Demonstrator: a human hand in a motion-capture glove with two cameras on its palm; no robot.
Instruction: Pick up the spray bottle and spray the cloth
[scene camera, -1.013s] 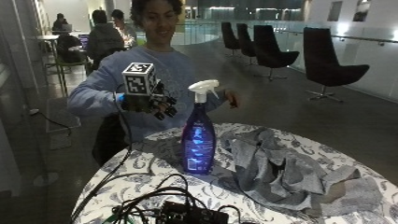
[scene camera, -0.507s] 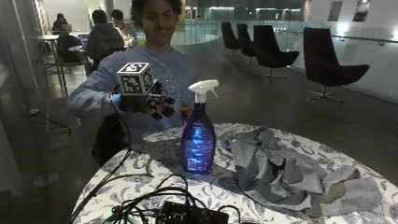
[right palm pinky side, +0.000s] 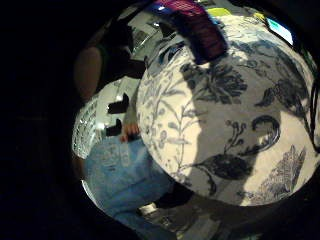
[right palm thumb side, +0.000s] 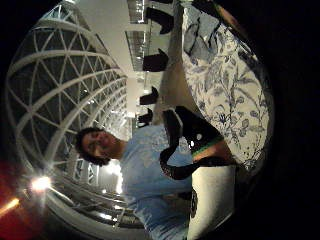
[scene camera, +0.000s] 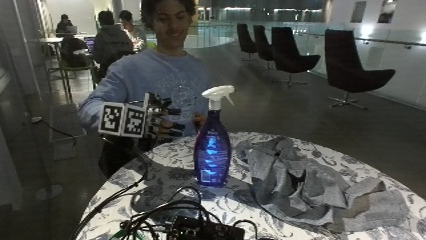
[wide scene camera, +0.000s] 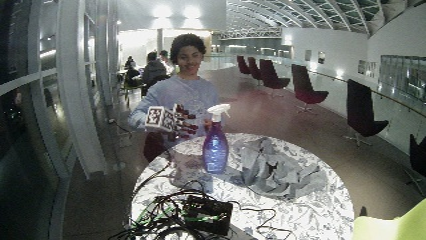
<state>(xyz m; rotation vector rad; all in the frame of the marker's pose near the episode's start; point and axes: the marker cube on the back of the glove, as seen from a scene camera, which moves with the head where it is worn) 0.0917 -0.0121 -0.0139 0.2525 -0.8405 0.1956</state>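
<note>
The gloved right hand (scene camera: 163, 122) is up in the air over the near edge of the table (scene camera: 166, 175), just beside the spray bottle (scene camera: 212, 145) but not touching it. A sec ago it was higher & further from the bottle, so it has come down & in a bit. Fingers look spread & relaxed w/ nothing in them, so nothing is grabbed yet. The bottle is blue w/ a white trigger top, standing straight up on the flower-print table, w/ the hand on one side & the cloth (scene camera: 313, 187) on the other. The cloth is grey & all bunched up, lying right next to the bottle, maybe touching its base, can't tell. A mess of black wires (scene camera: 180, 220) sits at the front. So the pick-up step is only starting: I think the hand next needs to wrap round the bottle neck. No spray yet.
</note>
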